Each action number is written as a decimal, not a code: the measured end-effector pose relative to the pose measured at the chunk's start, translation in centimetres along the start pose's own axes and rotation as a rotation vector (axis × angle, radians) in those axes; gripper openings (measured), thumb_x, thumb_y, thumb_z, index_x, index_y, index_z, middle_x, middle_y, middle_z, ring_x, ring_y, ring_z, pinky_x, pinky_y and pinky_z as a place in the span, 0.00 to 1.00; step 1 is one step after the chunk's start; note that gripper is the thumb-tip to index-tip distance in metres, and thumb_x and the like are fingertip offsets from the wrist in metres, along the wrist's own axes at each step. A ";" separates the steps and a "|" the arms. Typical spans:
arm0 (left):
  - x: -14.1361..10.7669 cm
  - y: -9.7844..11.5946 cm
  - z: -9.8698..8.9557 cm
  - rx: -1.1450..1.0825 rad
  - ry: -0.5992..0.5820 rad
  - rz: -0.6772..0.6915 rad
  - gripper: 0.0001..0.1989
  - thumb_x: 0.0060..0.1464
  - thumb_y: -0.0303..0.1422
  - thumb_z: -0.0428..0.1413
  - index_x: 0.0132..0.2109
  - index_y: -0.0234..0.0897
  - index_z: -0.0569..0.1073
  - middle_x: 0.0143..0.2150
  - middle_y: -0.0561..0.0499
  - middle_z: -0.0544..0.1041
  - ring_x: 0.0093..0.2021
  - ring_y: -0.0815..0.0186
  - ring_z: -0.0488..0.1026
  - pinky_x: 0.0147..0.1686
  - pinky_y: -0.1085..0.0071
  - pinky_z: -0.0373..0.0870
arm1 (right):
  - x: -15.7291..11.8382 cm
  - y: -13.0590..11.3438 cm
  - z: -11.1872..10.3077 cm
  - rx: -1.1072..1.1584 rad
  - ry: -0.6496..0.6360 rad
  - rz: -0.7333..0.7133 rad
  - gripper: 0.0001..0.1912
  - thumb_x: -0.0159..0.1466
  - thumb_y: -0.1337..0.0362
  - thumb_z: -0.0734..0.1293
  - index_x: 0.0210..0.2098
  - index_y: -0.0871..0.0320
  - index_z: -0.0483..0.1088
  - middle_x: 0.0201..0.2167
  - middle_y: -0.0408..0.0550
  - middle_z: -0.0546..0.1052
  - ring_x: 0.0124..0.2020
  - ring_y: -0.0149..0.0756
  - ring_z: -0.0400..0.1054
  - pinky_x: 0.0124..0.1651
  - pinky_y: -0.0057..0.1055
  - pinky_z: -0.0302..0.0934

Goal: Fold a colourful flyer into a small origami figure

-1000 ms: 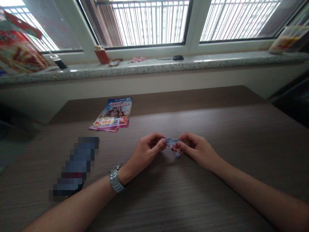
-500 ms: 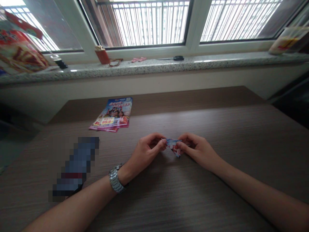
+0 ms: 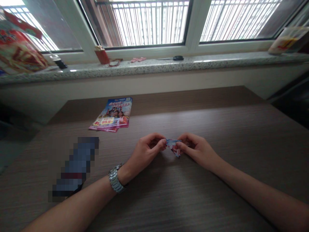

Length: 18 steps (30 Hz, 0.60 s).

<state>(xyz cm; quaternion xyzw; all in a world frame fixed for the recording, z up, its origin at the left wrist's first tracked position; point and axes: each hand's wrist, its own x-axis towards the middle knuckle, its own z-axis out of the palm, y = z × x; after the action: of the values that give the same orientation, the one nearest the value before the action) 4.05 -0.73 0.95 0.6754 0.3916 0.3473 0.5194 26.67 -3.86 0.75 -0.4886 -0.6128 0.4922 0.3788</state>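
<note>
A small folded piece of printed paper [image 3: 173, 146], blue, white and red, is held just above the table between both hands. My left hand [image 3: 150, 149], with a metal watch on the wrist, pinches its left end between thumb and fingers. On the other side, my right hand [image 3: 196, 149] grips the right end, its thumb lying on the front. A narrow tip of the paper points down between the hands. The fingertips behind the paper are partly hidden.
A stack of colourful leaflets [image 3: 114, 112] lies at the back left of the wooden table [image 3: 217, 119]. Nearer, left of my forearm, is a pixelated dark blue object [image 3: 78, 166]. The windowsill [image 3: 149, 66] holds scissors [image 3: 178, 58], a red container [image 3: 102, 56] and a food bag [image 3: 19, 53].
</note>
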 end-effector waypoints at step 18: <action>0.2 0.2 0.1 -0.075 0.022 -0.034 0.12 0.63 0.40 0.59 0.41 0.34 0.78 0.34 0.49 0.82 0.34 0.67 0.80 0.37 0.75 0.77 | 0.0 -0.1 0.1 0.066 -0.035 0.004 0.12 0.67 0.52 0.68 0.38 0.55 0.74 0.32 0.45 0.82 0.33 0.35 0.77 0.39 0.31 0.71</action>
<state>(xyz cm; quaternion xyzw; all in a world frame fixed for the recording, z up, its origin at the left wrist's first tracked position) 4.25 -0.63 1.13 0.6449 0.3954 0.3603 0.5459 26.52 -3.89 0.81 -0.4684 -0.6016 0.5214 0.3831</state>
